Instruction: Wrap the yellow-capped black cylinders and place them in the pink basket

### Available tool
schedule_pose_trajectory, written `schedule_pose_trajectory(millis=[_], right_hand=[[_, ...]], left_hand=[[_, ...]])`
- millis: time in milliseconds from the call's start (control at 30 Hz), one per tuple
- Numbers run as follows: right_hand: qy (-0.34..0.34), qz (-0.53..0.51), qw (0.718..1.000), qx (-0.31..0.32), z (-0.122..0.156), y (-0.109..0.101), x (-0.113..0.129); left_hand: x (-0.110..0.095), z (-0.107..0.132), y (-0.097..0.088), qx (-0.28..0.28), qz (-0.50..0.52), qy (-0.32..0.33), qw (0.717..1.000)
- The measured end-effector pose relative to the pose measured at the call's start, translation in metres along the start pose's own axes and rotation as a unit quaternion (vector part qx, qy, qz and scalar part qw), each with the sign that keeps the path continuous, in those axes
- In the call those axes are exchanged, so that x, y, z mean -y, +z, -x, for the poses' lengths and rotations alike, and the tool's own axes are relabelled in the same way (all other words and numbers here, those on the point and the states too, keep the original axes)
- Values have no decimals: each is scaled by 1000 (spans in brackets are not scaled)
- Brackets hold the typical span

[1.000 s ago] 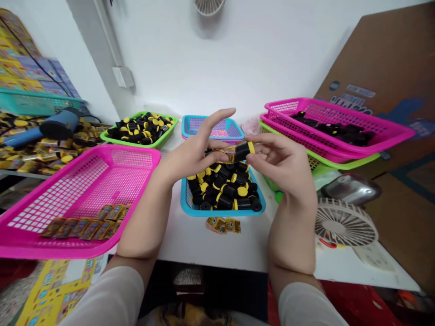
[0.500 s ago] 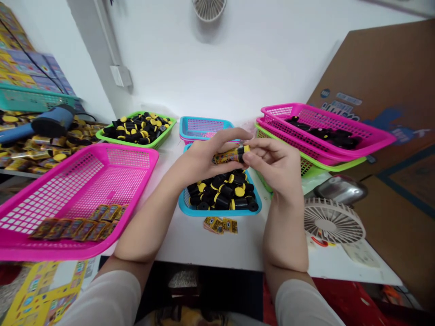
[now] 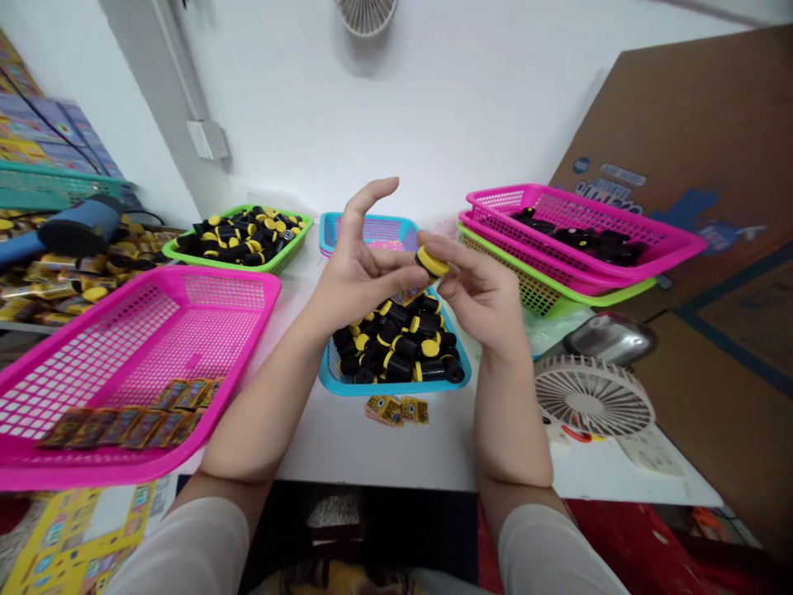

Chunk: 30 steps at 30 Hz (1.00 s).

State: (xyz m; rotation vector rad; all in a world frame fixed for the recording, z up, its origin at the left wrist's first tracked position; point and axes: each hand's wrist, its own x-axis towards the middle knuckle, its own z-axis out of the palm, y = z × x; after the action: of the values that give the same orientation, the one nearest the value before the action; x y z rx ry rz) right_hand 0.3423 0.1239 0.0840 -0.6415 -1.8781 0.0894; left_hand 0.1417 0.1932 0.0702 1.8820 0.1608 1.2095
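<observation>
Above a blue basket (image 3: pixel 334 382) full of black tubes with yellow caps, both my hands meet on one small tube (image 3: pixel 429 262). Its yellow cap end points up toward me, and a printed label sleeve shows just below it. My left hand (image 3: pixel 359 268) pinches the tube with thumb and lower fingers while its index finger curls up free. My right hand (image 3: pixel 474 293) grips the tube's cap end with its fingertips. A few loose printed labels (image 3: pixel 396 410) lie on the white table in front of the blue basket.
A large pink basket (image 3: pixel 204 285) at left holds a row of labelled pieces (image 3: pixel 124 421). A green basket (image 3: pixel 179 248) of tubes and an empty blue basket (image 3: pixel 372 225) stand behind. Stacked pink and green baskets (image 3: pixel 619 248) sit at right, with a small white fan (image 3: pixel 591 401) beside them.
The tube lay sideways between my hands; now it is tipped so the yellow cap faces me. My left index finger has lifted off it. The view has shifted slightly.
</observation>
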Motion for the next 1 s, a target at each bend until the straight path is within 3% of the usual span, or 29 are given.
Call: schedule_pose_trajectory(millis=[200,333,433,600,700,867,1000], right_hand=[[-66,236,969,33,2,8,1],[-80,311,947,11,6,16,-4],[-117,309,944,-17,7,22,-6],[-105,246,963,-28,5,29,5],[-106,265,958,-30,5,28,9],[-152,313,935,-72,7,33,1],[-180,327,925,-76,8,38,-6]], left_hand=[[3,-3,-3,-45,-1,-15,999],[0,-2,2,-61,20,-30,997],[-3,-2,6,-55,59,-45,996],[-11,2,14,50,137,-89,985],[-16,3,18,85,163,-100,978],[-16,3,17,71,115,-95,986],[-14,6,11,8,0,-37,999]])
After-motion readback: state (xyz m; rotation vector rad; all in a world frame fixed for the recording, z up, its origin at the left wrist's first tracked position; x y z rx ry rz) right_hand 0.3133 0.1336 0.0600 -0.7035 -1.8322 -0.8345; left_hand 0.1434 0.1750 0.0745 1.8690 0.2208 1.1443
